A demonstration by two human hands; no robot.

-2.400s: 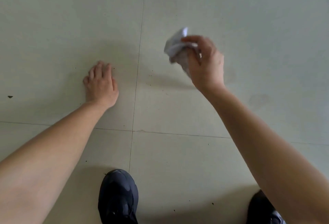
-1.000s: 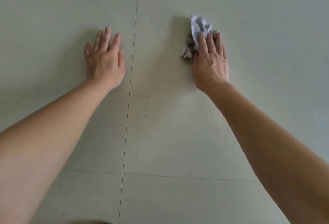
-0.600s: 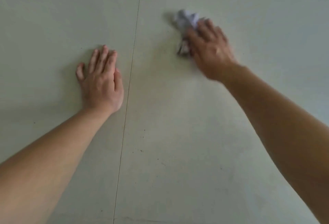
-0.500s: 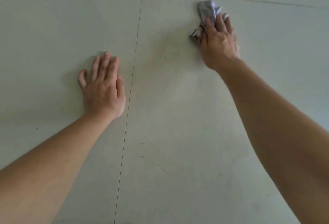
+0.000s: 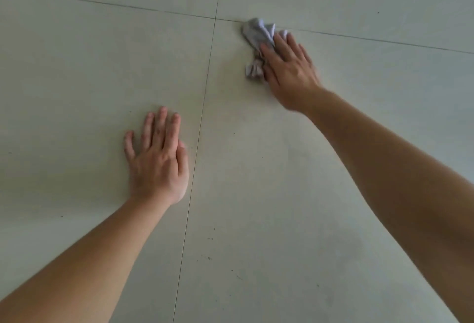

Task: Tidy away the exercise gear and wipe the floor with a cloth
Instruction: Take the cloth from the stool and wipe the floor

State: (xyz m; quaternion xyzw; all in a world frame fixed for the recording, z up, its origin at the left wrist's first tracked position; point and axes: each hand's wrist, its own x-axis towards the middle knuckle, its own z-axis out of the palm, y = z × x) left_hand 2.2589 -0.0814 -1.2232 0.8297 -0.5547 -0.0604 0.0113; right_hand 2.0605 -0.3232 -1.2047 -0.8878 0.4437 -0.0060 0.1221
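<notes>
A crumpled pale grey cloth [image 5: 257, 35] lies on the light tiled floor [image 5: 269, 181] at the upper middle, across a tile joint. My right hand [image 5: 289, 71] presses down on it with straight fingers, the arm stretched far forward; part of the cloth is hidden under the palm. My left hand [image 5: 157, 161] rests flat on the floor at the lower left of the cloth, fingers spread, just left of a lengthwise tile joint. No exercise gear is in view.
Pale floor tiles fill the view, crossed by dark grout lines [image 5: 202, 122]. Small dark specks of dirt [image 5: 210, 238] dot the tile near me.
My right hand has slid the cloth farther forward and slightly left, up to the cross joint. My left hand has stayed planted flat; the view has tilted forward.
</notes>
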